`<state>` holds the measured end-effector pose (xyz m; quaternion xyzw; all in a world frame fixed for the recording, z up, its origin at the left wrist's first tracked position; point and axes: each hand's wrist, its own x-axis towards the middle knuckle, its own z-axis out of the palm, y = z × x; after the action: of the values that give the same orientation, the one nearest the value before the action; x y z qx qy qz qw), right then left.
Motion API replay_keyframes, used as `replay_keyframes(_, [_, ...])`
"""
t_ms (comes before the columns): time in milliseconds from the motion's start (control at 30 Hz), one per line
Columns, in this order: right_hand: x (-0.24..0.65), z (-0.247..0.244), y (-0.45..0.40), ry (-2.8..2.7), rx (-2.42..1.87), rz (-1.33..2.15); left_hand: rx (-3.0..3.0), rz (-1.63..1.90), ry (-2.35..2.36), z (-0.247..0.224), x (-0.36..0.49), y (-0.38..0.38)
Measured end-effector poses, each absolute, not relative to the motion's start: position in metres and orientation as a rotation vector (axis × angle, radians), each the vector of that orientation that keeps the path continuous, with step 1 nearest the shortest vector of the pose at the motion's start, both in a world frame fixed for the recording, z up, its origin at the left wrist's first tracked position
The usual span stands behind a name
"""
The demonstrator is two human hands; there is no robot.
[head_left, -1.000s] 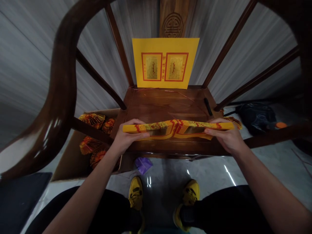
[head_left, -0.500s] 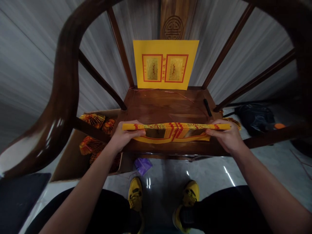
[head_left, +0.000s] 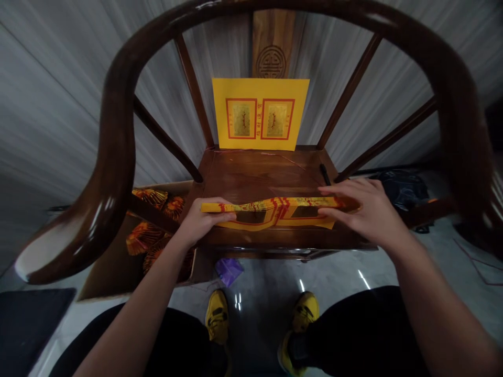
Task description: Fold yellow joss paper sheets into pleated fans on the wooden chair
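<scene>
A pleated stack of yellow joss paper [head_left: 275, 215], printed in red and gold, stretches across the front of the wooden chair seat. At its left end my left hand [head_left: 206, 219] pinches it, thumb on the near face and fingers behind. My right hand [head_left: 365, 209] is at the other end, thumb and fingers spread apart around the paper's edge; whether the thumb touches it I cannot tell. Against the chair back stands a flat yellow sheet of joss paper [head_left: 259, 89] with two red-framed gold panels. A black pen [head_left: 324, 174] lies on the seat's right side.
Curved armrests of the wooden chair [head_left: 118, 136] surround the work. On the left, a cardboard box [head_left: 106, 275] holds several folded red-and-gold paper pieces [head_left: 142, 238]. A purple packet [head_left: 229, 270] lies on the floor. A dark bag [head_left: 403, 188] sits at right.
My right hand has loosened from the paper's right end, its fingers spreading apart. My left hand keeps its pinch. The view has shifted slightly, showing more of the chair's top rail.
</scene>
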<state>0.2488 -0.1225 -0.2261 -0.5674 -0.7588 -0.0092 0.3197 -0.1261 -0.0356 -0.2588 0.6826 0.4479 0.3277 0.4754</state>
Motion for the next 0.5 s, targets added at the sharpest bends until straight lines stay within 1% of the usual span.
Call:
replay_keyframes(67, [0.228,-0.219,-0.121,-2.122,-1.449,-0.174,1.675,0.801,1.079,-0.258,-0.125,-0.036])
replay_keyframes(233, [0.186,-0.216,-0.112,-2.281,-1.335,-0.085,1.704,0.778,1.047,-0.256,-0.123,-0.037])
replay_keyframes(367, [0.182,-0.221,-0.114,-2.249,-1.283,-0.007,1.689,0.767,1.032,-0.255,-0.121,-0.038])
replay_keyframes(500, [0.185,-0.224,-0.117,-2.179,-1.175,-0.035,1.672,0.778,1.033,-0.257,-0.121,-0.037])
